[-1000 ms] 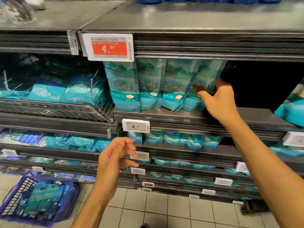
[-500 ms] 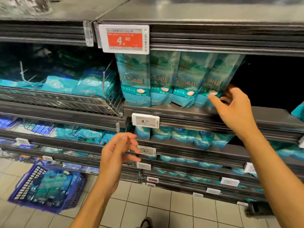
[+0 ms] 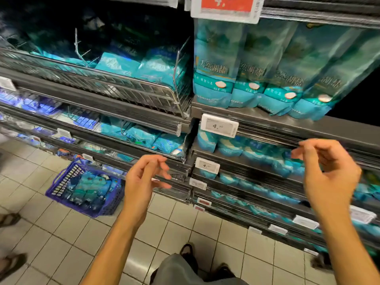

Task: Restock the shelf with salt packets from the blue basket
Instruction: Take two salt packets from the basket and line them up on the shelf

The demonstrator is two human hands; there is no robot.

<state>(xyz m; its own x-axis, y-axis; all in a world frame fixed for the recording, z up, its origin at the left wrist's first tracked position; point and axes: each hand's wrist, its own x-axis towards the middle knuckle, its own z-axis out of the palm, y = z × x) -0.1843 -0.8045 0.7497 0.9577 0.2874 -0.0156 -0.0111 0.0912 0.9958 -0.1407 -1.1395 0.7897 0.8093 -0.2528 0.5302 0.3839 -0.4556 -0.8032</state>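
Both empty: left hand (image 3: 144, 179) and right hand (image 3: 327, 173) loosely curled before the shelf (image 3: 267, 118); next packet best gripped from the blue basket (image 3: 67, 179) on the floor lower left, set upright beside the salt packets (image 3: 267, 75).

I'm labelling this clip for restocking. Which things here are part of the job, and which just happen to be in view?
Part of the job:
- blue basket on the floor, holding packets
- standing salt packets on the shelf
- left hand, right hand, both empty

Just in view:
- wire rack
- price tag
- sandalled feet
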